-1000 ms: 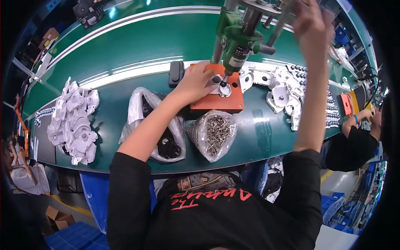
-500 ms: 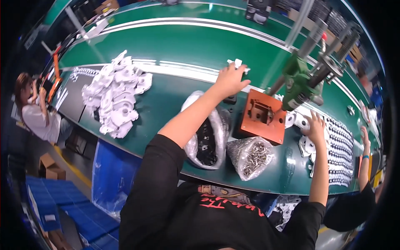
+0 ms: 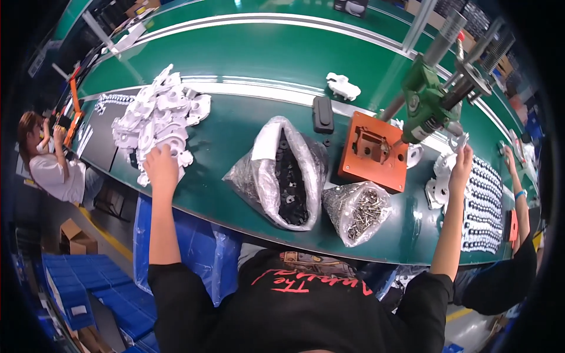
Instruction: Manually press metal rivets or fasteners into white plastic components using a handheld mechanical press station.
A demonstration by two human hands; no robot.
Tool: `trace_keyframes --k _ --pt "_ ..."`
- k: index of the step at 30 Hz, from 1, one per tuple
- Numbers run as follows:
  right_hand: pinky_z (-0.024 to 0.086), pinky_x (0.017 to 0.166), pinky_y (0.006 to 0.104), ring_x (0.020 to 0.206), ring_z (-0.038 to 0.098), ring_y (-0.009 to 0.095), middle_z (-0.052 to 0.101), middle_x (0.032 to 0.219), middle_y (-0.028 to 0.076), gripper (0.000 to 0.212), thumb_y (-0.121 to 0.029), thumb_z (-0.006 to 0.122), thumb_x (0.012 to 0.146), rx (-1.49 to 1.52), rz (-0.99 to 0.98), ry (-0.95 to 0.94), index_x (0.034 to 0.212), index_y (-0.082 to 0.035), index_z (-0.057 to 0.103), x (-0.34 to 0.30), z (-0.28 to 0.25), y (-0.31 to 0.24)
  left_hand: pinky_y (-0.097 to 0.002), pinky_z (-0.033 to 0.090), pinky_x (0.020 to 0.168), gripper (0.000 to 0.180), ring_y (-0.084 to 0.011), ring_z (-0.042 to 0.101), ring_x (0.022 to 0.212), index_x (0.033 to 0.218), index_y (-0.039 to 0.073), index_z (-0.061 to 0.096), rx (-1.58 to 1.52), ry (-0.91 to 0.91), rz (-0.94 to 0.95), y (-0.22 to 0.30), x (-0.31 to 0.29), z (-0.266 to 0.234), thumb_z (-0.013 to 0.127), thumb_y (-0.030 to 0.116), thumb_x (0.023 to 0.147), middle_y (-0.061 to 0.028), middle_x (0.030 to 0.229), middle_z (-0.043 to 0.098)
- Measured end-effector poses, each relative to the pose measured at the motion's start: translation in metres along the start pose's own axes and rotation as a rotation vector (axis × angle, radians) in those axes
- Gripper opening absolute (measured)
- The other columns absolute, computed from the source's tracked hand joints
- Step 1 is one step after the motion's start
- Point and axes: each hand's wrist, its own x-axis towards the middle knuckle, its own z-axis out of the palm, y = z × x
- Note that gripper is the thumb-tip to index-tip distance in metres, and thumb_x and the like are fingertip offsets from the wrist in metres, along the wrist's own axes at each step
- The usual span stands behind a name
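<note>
My left hand (image 3: 160, 169) is at the near side of a heap of white molded plastic parts (image 3: 191, 112), fingers apart and bent over the pieces. At the right, my right hand (image 3: 462, 165) pinches a small white plastic part (image 3: 458, 142) at its fingertips, beside the green press (image 3: 428, 103). Under the press stands an orange fixture block (image 3: 365, 167) with a recessed nest. More white parts (image 3: 436, 189) lie near my right wrist. A single white part (image 3: 343, 87) rests on the green belt beyond the fixture.
A plastic bag of small black parts (image 3: 259, 188) and a bag of screws (image 3: 376, 215) stand before the fixture. Behind them lies a black oblong block (image 3: 323, 115). Rows of small black-and-white pieces (image 3: 482, 206) line the right side, near a co-worker's arm (image 3: 518, 188).
My left hand has let go of the white part on the belt and swung left to the heap. My right hand has moved slightly up and right, and a white part shows at its fingertips.
</note>
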Motion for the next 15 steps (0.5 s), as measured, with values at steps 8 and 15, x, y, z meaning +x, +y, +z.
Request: trace_keyframes --k 8,15 --pt "0.041 0.095 0.0569 0.103 0.055 0.022 0.056 0.109 0.009 0.028 -0.026 0.04 0.098 1.15 0.285 -0.16 0.12 -0.01 0.047 -0.059 -0.032 -0.108 -0.0373 0.041 0.08 0.031 -0.0248 0.053 0.088 0.095 0.003 0.051 -0.527 0.078 0.133 0.029 0.01 -0.022 0.067 0.021 0.075 -0.0085 0.091 0.055" --pt "0.046 0.073 0.0408 0.078 0.05 0.023 0.047 0.092 0.01 0.03 -0.034 0.046 0.09 0.959 0.167 -0.498 0.103 -0.006 0.05 -0.127 0.032 -0.167 -0.0204 0.043 0.065 0.026 -0.0056 0.051 0.076 0.109 0.002 0.05 -2.094 -0.586 0.144 0.193 -0.033 -0.109 0.049 0.025 0.095 -0.0011 0.091 0.056"
